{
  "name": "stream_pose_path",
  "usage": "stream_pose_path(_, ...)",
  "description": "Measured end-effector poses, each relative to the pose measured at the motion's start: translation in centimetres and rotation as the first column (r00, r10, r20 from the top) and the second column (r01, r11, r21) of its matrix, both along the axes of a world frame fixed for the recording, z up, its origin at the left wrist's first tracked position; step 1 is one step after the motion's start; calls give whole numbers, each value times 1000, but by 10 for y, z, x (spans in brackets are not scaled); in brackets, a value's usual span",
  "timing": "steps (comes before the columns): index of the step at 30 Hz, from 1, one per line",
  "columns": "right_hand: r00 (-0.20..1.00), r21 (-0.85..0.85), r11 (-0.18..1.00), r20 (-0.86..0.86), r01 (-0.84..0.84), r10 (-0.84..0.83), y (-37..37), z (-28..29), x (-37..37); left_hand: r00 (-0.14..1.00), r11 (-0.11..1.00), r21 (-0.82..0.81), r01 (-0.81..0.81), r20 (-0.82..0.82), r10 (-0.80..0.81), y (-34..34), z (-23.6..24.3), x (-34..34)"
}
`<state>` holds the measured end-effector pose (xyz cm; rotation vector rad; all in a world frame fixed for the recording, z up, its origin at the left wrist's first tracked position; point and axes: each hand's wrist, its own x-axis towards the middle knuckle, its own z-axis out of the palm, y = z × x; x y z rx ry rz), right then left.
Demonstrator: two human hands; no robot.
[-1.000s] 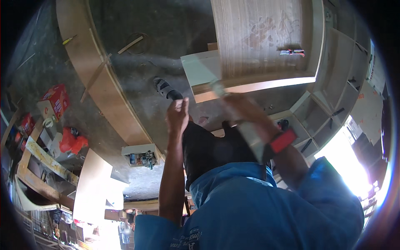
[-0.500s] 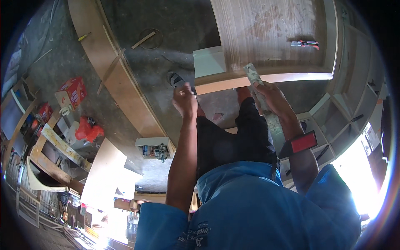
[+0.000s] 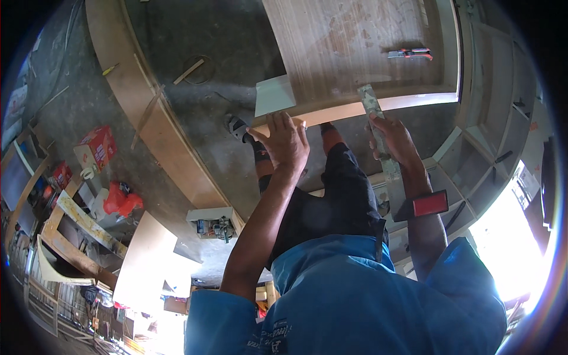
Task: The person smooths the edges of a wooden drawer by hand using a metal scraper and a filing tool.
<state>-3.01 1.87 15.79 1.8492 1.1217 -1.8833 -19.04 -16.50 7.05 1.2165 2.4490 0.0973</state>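
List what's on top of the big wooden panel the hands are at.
On the wooden panel lies a red-and-grey utility knife, near its far right side. The left hand covers part of the near edge; the right hand holds a long flat strip against that edge.

We're in a carpentry workshop: bare plywood panels [image 3: 355, 47] and a curved wooden frame [image 3: 154, 130] on a dusty concrete floor [image 3: 219, 35], unfinished shelving [image 3: 491, 160], offcuts and a power tool [image 3: 236, 127] lying about.
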Motion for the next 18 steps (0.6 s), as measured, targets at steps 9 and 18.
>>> stream_pose_path(9,991,129,991,134,-36,19,24,11,0,924,968,244,64,352,-150,72,-2,77)
stream_pose_path(18,997,140,988,47,60,-68,51,-18,35,952,968,102,231,184,-246,-37,-8,-14)
